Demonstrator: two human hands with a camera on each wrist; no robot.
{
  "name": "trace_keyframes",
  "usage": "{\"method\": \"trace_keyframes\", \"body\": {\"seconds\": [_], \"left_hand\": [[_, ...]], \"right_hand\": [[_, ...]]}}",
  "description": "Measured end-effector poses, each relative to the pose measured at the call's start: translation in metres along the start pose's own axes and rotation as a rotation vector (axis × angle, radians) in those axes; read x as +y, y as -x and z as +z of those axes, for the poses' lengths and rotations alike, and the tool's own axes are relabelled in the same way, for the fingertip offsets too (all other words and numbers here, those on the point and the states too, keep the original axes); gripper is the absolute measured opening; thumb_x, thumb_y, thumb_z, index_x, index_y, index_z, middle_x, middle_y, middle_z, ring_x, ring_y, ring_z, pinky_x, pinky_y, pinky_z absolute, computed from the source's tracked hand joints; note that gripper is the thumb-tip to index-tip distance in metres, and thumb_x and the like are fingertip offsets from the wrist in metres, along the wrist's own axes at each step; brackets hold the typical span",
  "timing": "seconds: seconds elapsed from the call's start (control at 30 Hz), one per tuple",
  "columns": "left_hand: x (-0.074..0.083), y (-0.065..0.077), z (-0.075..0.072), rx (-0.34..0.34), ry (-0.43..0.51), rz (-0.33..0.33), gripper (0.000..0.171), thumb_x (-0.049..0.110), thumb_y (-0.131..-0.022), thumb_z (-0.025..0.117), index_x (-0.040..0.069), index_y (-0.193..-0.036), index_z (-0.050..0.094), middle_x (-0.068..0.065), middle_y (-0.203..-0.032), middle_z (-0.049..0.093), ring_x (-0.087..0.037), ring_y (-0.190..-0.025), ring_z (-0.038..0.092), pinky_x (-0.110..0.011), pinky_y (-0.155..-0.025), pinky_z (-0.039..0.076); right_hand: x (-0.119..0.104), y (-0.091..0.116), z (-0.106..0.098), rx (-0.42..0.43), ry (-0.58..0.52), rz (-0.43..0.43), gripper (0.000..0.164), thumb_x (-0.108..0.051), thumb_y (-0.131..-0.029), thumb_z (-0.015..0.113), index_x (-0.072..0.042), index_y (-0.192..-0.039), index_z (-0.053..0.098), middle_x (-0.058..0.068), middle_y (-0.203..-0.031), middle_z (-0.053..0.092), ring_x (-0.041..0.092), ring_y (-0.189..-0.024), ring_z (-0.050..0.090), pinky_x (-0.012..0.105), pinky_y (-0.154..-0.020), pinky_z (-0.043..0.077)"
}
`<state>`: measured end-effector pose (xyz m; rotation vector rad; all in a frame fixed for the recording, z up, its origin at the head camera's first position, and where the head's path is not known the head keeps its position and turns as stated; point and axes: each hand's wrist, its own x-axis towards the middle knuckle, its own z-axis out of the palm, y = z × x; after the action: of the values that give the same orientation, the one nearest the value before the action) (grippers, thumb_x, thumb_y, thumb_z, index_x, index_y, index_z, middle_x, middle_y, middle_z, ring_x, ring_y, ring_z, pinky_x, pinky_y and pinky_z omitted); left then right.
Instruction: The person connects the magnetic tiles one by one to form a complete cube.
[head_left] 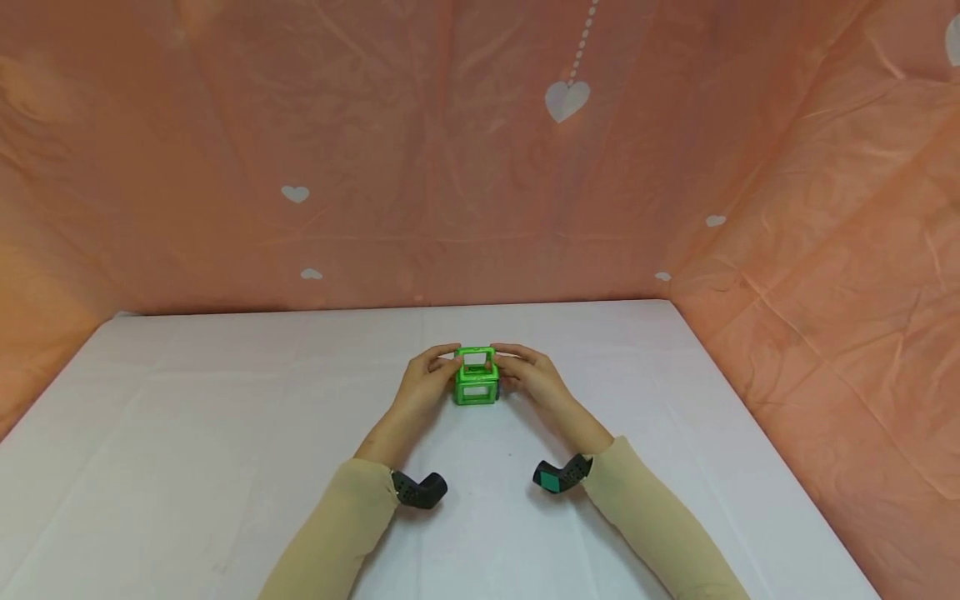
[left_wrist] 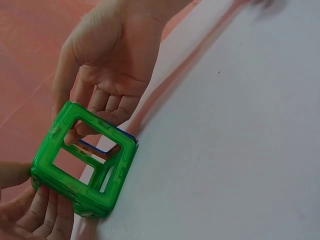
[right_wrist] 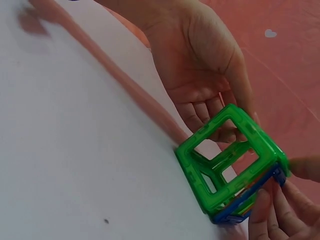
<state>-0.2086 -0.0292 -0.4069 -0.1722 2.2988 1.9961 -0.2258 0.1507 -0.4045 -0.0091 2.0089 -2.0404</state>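
A small cube of magnetic tiles (head_left: 476,380) sits at the middle of the table, its open-framed squares mostly green. On the cube's right side is a blue tile (right_wrist: 279,174), and an orange edge shows inside in the left wrist view. My left hand (head_left: 423,387) holds the left side, thumb near the upper front edge and fingers behind. From the other side my right hand (head_left: 542,385) grips the cube, its thumb by the blue tile and fingertips along the top and side. The cube's rear face is partly hidden by the frames.
A white cloth covers the table (head_left: 225,433). An orange curtain (head_left: 420,167) with pale hearts hangs behind the table and at both sides. Black wrist cameras (head_left: 420,490) stick out from both beige sleeves (head_left: 337,517), over the table's near part.
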Motion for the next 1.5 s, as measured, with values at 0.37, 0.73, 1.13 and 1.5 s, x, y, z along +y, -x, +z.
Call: {"method": "trace_keyframes", "body": {"seconds": [0.37, 0.73, 1.13, 1.5], "left_hand": [[0.0, -0.003, 0.001, 0.009, 0.054, -0.054, 0.037, 0.013, -0.095, 0.06, 0.006, -0.131, 0.057, -0.015, -0.103, 0.068, -0.01, -0.085, 0.059, -0.022, -0.076, 0.051], [0.0, -0.004, 0.003, 0.005, 0.08, -0.067, 0.037, 0.013, -0.094, 0.061, 0.006, -0.13, 0.058, -0.015, -0.106, 0.067, -0.012, -0.089, 0.06, -0.024, -0.079, 0.052], [0.0, -0.007, 0.004, 0.037, 0.132, -0.099, 0.036, 0.009, -0.091, 0.062, 0.006, -0.127, 0.061, -0.007, -0.09, 0.066, -0.01, -0.08, 0.059, -0.024, -0.075, 0.052], [-0.001, -0.005, 0.001, 0.06, 0.071, -0.047, 0.038, 0.012, -0.09, 0.063, 0.007, -0.127, 0.061, -0.006, -0.085, 0.067, -0.007, -0.075, 0.056, -0.02, -0.07, 0.048]], "right_hand": [[-0.002, 0.0, -0.003, -0.023, -0.009, 0.014, 0.043, -0.01, -0.093, 0.06, 0.004, -0.133, 0.052, -0.001, -0.092, 0.069, 0.005, -0.078, 0.063, 0.021, -0.072, 0.052], [-0.002, 0.0, -0.01, -0.049, 0.064, -0.01, 0.044, -0.012, -0.093, 0.06, 0.003, -0.133, 0.053, 0.019, -0.123, 0.062, 0.006, -0.089, 0.061, 0.023, -0.082, 0.052], [0.001, -0.004, -0.003, -0.012, 0.003, 0.047, 0.042, -0.015, -0.094, 0.06, 0.0, -0.132, 0.055, 0.009, -0.118, 0.062, 0.007, -0.088, 0.06, 0.021, -0.078, 0.05], [0.0, -0.005, 0.002, 0.034, 0.118, -0.031, 0.037, -0.016, -0.091, 0.064, -0.002, -0.126, 0.061, 0.009, -0.102, 0.07, 0.008, -0.078, 0.064, 0.024, -0.071, 0.052]]}}
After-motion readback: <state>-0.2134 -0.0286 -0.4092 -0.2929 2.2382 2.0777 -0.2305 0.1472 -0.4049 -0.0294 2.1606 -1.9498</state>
